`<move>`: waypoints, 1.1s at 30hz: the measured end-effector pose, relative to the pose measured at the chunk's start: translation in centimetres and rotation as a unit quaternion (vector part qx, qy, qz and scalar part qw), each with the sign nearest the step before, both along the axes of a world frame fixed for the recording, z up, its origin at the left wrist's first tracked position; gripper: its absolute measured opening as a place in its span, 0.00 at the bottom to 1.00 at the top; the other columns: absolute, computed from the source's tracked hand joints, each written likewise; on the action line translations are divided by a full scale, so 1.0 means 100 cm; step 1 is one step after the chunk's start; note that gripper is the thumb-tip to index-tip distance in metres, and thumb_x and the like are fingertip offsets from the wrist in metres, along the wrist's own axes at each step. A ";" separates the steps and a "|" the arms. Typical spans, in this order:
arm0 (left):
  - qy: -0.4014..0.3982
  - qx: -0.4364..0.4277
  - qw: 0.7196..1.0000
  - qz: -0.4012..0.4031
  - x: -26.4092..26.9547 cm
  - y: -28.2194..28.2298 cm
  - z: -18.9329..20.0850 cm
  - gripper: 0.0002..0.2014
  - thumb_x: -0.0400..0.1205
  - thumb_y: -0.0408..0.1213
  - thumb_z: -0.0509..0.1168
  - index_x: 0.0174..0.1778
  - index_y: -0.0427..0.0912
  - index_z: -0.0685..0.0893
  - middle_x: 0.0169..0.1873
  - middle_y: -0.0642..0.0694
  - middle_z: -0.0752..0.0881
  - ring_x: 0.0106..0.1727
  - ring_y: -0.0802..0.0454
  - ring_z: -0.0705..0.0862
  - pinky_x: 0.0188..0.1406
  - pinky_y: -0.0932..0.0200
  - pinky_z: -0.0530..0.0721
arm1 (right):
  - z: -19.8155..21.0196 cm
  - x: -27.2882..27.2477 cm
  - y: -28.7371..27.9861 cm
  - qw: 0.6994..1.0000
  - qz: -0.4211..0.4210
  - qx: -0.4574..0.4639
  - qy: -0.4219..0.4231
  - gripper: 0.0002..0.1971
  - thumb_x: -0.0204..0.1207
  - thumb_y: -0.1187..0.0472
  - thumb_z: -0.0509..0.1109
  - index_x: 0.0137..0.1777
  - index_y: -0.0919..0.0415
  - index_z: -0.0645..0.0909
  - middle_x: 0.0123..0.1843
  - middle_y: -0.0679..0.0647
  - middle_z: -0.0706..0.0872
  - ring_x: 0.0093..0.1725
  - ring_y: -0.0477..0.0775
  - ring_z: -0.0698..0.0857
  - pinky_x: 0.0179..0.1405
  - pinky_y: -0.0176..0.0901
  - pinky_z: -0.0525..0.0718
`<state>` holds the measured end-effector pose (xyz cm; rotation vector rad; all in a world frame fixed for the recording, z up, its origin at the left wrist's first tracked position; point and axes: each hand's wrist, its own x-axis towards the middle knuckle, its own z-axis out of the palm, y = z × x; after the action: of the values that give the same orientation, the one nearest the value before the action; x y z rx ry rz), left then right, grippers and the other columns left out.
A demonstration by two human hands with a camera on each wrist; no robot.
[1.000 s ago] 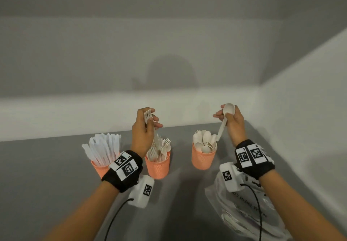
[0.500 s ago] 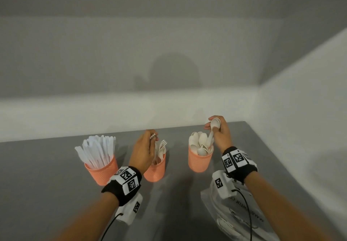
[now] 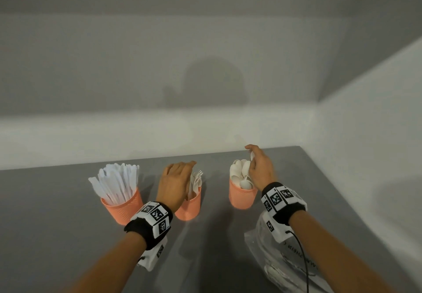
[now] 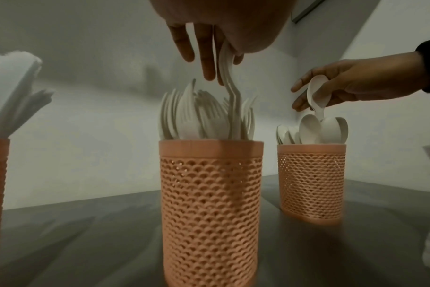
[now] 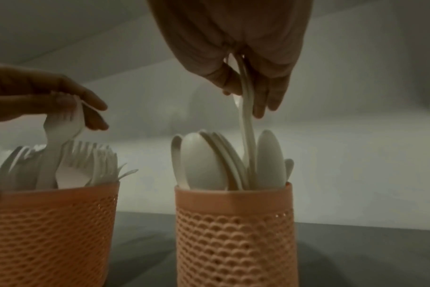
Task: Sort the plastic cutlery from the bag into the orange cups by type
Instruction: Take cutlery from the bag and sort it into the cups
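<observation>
Three orange mesh cups stand in a row on the grey table [image 3: 68,235]. The left cup [image 3: 123,208] holds white knives [image 3: 118,183], the middle cup [image 3: 189,208] forks, the right cup [image 3: 242,198] spoons. My left hand [image 3: 175,178] is right over the middle cup and pinches the head of a white fork [image 4: 230,93] whose handle stands inside that cup [image 4: 211,203]. My right hand [image 3: 258,167] hovers over the right cup and pinches the bowl of a white spoon [image 4: 315,91]; its handle [image 5: 248,120] reaches down among the spoons in the cup [image 5: 233,233].
A clear plastic bag [image 3: 274,258] with some cutlery inside lies on the table under my right forearm. A white wall runs along the table's back edge and another along its right side. Bare grey table lies in front of the cups.
Both hands have come down from above the cups. The fork's handle has gone into the middle cup and the spoon's handle into the right cup.
</observation>
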<state>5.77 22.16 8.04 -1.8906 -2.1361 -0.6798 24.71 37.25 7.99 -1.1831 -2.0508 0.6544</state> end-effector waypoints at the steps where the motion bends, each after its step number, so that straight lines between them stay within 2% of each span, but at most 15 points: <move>1: 0.009 -0.019 1.000 0.004 0.000 -0.001 -0.002 0.23 0.70 0.38 0.51 0.53 0.36 0.86 0.43 0.43 0.90 0.45 0.44 0.90 0.51 0.45 0.84 | -0.002 -0.001 -0.001 0.999 -0.008 0.015 -0.040 0.23 0.77 0.75 0.52 0.70 0.61 0.73 0.67 0.60 0.80 0.65 0.60 0.78 0.60 0.41 0.73; 4: 0.023 -0.091 0.995 0.019 -0.004 -0.003 -0.023 0.24 0.79 0.43 0.48 0.58 0.37 0.85 0.52 0.41 0.90 0.56 0.44 0.88 0.59 0.40 0.81 | -0.015 0.000 -0.005 0.972 -0.018 0.041 -0.230 0.22 0.80 0.68 0.53 0.74 0.60 0.69 0.78 0.60 0.68 0.79 0.57 0.63 0.77 0.53 0.57; 7: -0.001 -0.144 0.989 0.029 -0.007 -0.005 -0.037 0.35 0.86 0.51 0.33 0.64 0.36 0.82 0.62 0.40 0.85 0.64 0.44 0.83 0.65 0.42 0.77 | -0.026 0.002 -0.009 0.957 -0.011 -0.006 -0.289 0.25 0.84 0.60 0.47 0.80 0.61 0.56 0.84 0.59 0.54 0.84 0.55 0.51 0.81 0.60 0.46; 11: -0.026 -0.139 0.990 0.030 -0.002 -0.001 -0.033 0.45 0.79 0.61 0.23 0.77 0.34 0.66 0.77 0.38 0.68 0.78 0.40 0.67 0.76 0.44 0.56 | -0.028 -0.005 -0.012 0.947 0.012 0.024 -0.319 0.33 0.80 0.46 0.33 0.83 0.62 0.44 0.85 0.57 0.43 0.85 0.55 0.43 0.81 0.59 0.39; 15: -0.024 -0.142 0.988 0.055 0.004 0.007 -0.037 0.54 0.71 0.66 0.14 0.78 0.35 0.63 0.78 0.38 0.67 0.80 0.41 0.64 0.80 0.47 0.55 | -0.030 -0.011 -0.015 0.928 0.040 0.028 -0.368 0.29 0.85 0.47 0.40 0.82 0.61 0.49 0.85 0.58 0.48 0.84 0.55 0.47 0.82 0.62 0.43; 17: -0.018 -0.167 0.984 0.065 0.005 0.008 -0.038 0.56 0.67 0.67 0.11 0.80 0.37 0.57 0.80 0.40 0.62 0.82 0.45 0.58 0.81 0.50 0.51 | -0.026 -0.012 -0.015 0.923 0.048 0.005 -0.382 0.30 0.85 0.45 0.40 0.83 0.61 0.48 0.85 0.58 0.47 0.85 0.55 0.45 0.81 0.63 0.41; 21: -0.029 -0.188 0.980 0.066 0.005 0.007 -0.032 0.53 0.66 0.71 0.21 0.82 0.40 0.49 0.82 0.43 0.55 0.83 0.47 0.52 0.81 0.49 0.47 | -0.014 -0.009 -0.013 0.932 0.066 -0.059 -0.350 0.31 0.84 0.42 0.41 0.83 0.54 0.42 0.85 0.57 0.42 0.85 0.56 0.42 0.80 0.64 0.38; 23: -0.072 -0.164 0.982 0.064 0.008 0.005 -0.025 0.50 0.68 0.69 0.26 0.82 0.41 0.45 0.83 0.42 0.52 0.84 0.46 0.49 0.81 0.46 0.45 | -0.003 -0.003 -0.016 0.956 0.054 -0.051 -0.282 0.29 0.85 0.44 0.44 0.83 0.53 0.46 0.86 0.56 0.47 0.85 0.56 0.46 0.81 0.61 0.43; 24: -0.090 -0.135 0.985 0.058 0.011 0.004 -0.021 0.47 0.69 0.67 0.29 0.82 0.41 0.46 0.82 0.41 0.52 0.84 0.45 0.49 0.81 0.46 0.44 | 0.004 0.002 -0.018 0.970 0.050 -0.050 -0.234 0.27 0.85 0.47 0.47 0.82 0.55 0.53 0.85 0.57 0.54 0.84 0.57 0.52 0.81 0.57 0.49; 25: -0.107 -0.100 0.988 0.044 0.016 0.004 -0.017 0.45 0.72 0.65 0.31 0.82 0.41 0.48 0.82 0.40 0.54 0.83 0.45 0.51 0.81 0.47 0.46 | 0.013 0.008 -0.020 0.980 0.054 -0.058 -0.181 0.24 0.85 0.52 0.50 0.79 0.58 0.63 0.81 0.59 0.65 0.80 0.58 0.63 0.78 0.52 0.59; 27: -0.149 -0.035 0.988 -0.006 0.035 0.005 -0.008 0.39 0.77 0.61 0.39 0.80 0.40 0.57 0.80 0.39 0.62 0.81 0.44 0.59 0.80 0.52 0.53 | 0.026 0.024 -0.026 0.988 0.067 -0.091 -0.108 0.16 0.84 0.61 0.56 0.65 0.63 0.80 0.59 0.62 0.84 0.60 0.59 0.81 0.57 0.42 0.73; 28: -0.176 -0.015 0.984 -0.034 0.046 0.006 -0.006 0.34 0.80 0.56 0.45 0.79 0.39 0.61 0.77 0.39 0.65 0.79 0.44 0.64 0.77 0.56 0.59 | 0.032 0.032 -0.030 0.987 0.068 -0.105 -0.097 0.13 0.82 0.63 0.58 0.58 0.65 0.83 0.49 0.62 0.85 0.51 0.60 0.82 0.49 0.42 0.75; 29: -0.204 -0.008 0.977 -0.060 0.059 0.007 -0.003 0.28 0.83 0.51 0.51 0.76 0.38 0.65 0.75 0.39 0.68 0.75 0.45 0.68 0.73 0.59 0.63 | 0.035 0.041 -0.034 0.987 0.066 -0.113 -0.093 0.12 0.81 0.64 0.60 0.54 0.66 0.84 0.45 0.62 0.86 0.46 0.61 0.83 0.47 0.43 0.76; 31: -0.244 -0.002 0.964 -0.106 0.085 0.010 -0.001 0.19 0.83 0.37 0.59 0.70 0.38 0.72 0.67 0.40 0.74 0.68 0.44 0.75 0.64 0.61 0.69 | 0.034 0.062 -0.043 0.984 0.060 -0.132 -0.105 0.11 0.79 0.63 0.63 0.49 0.70 0.84 0.46 0.67 0.87 0.45 0.64 0.85 0.48 0.48 0.80; 33: -0.264 -0.025 0.953 -0.145 0.109 0.014 -0.007 0.13 0.80 0.32 0.61 0.60 0.37 0.79 0.59 0.39 0.77 0.60 0.42 0.79 0.55 0.63 0.71 | 0.030 0.084 -0.056 0.975 0.061 -0.173 -0.128 0.13 0.79 0.64 0.63 0.50 0.75 0.83 0.45 0.72 0.87 0.39 0.61 0.83 0.40 0.42 0.81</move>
<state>16.62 23.57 7.36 -2.2752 -2.1824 -1.3354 33.07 31.63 10.96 -1.4042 -2.3022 0.9967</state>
